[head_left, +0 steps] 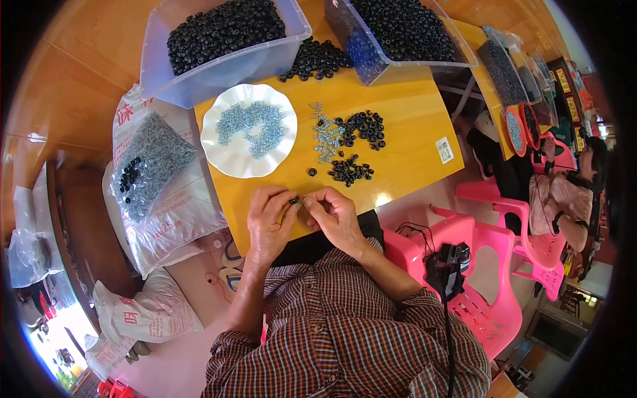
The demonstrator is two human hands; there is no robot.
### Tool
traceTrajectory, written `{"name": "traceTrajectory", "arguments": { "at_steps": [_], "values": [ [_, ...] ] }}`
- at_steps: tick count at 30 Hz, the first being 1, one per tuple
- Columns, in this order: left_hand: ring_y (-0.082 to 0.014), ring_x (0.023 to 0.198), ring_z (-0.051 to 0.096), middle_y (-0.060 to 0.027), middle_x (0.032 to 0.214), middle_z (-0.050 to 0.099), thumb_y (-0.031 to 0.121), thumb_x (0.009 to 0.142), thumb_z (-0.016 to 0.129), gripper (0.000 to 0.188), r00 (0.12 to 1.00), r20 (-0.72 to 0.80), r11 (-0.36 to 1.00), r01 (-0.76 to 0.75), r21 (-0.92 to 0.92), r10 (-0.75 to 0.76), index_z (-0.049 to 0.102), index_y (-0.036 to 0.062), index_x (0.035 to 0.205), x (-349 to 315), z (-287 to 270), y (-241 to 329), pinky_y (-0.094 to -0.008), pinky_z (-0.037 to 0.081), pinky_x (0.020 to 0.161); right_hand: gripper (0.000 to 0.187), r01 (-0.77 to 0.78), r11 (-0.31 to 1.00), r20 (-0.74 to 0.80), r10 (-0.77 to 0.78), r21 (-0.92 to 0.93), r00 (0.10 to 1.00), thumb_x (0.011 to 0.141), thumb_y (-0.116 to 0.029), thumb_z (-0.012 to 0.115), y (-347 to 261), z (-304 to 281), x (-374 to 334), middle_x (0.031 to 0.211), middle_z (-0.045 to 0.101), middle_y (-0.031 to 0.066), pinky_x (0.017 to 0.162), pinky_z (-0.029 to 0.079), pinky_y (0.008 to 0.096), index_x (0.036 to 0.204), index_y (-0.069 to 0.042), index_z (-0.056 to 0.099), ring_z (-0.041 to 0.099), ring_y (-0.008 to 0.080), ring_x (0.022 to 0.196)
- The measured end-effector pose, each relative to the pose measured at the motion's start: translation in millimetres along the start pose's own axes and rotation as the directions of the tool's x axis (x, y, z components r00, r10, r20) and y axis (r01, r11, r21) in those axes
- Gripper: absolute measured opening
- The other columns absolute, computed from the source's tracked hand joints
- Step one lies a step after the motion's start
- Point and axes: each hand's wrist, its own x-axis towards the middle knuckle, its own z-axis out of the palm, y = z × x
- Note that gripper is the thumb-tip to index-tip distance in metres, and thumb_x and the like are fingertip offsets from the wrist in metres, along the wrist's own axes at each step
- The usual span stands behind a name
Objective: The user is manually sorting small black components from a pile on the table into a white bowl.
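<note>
Head view: I see the left hand [271, 215] pinching one black bead [294, 200] in its fingertips. The right hand [332, 215] has its fingers bunched just to the right of that bead; I cannot tell if they hold anything. The bead is too small to show me a long side. Past the left hand, a wavy white plate [212, 136] holds pale blue bits [262, 119]. Farther back, the left tub [239, 63] and right tub [355, 50] hold heaps of black beads [225, 30].
</note>
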Motion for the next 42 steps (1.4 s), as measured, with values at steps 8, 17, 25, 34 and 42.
{"name": "traceTrajectory", "arguments": {
  "at_steps": [8,17,25,34,42],
  "values": [
    [-0.0234,0.095,0.050,-0.0048,0.097,0.055,0.008,0.071,0.070,0.022,0.986,-0.164,0.891,0.062,0.449,0.014,0.068,0.0091,0.092,10,-14,-5,-0.0363,0.035,0.087,0.005,0.261,0.937,-0.003,-0.269,-0.232,0.963,0.086,-0.001,0.061,-1,-7,-4,0.079,0.053,0.0065,0.049,0.044,0.0215,0.085,0.003,0.058,0.055,0.0098,0.057],
    [-0.0225,0.097,0.049,-0.0035,0.097,0.055,0.007,0.072,0.070,0.024,0.981,-0.191,0.856,0.122,0.502,-0.028,0.069,0.0084,0.096,10,-18,-11,-0.0366,0.032,0.090,0.004,0.312,0.882,0.007,-0.331,-0.353,0.944,0.087,-0.001,0.060,1,-16,-3,0.080,0.053,0.0047,0.048,0.044,0.0195,0.087,0.003,0.060,0.058,0.0080,0.058],
    [-0.0228,0.096,0.048,-0.0042,0.096,0.056,0.007,0.073,0.069,0.026,0.983,-0.183,0.860,0.118,0.497,-0.029,0.068,0.0069,0.099,11,-18,-15,-0.0369,0.032,0.091,0.004,0.301,0.903,-0.017,-0.321,-0.308,0.947,0.084,-0.001,0.063,-1,-15,1,0.077,0.053,0.0057,0.049,0.042,0.0216,0.086,0.002,0.061,0.053,0.0081,0.056],
    [-0.0238,0.098,0.051,-0.0065,0.103,0.058,0.003,0.073,0.069,0.031,0.983,-0.181,0.895,0.104,0.435,-0.026,0.066,0.0051,0.104,5,-23,-10,-0.0366,0.036,0.090,0.004,0.300,0.909,-0.007,-0.316,-0.288,0.949,0.085,-0.001,0.062,-5,-16,0,0.077,0.055,0.0063,0.051,0.044,0.0219,0.087,0.002,0.060,0.056,0.0087,0.058],
    [-0.0275,0.082,0.056,-0.0147,0.092,0.058,-0.002,0.066,0.066,0.034,0.961,-0.202,0.982,-0.179,0.062,0.188,0.065,-0.0018,0.100,21,-21,83,-0.0356,0.047,0.074,0.007,-0.332,0.907,0.522,0.157,0.259,0.838,0.085,-0.004,0.063,-12,18,-7,0.083,0.061,0.0053,0.058,0.049,0.0243,0.090,-0.002,0.061,0.060,0.0142,0.070]
  ]
}}
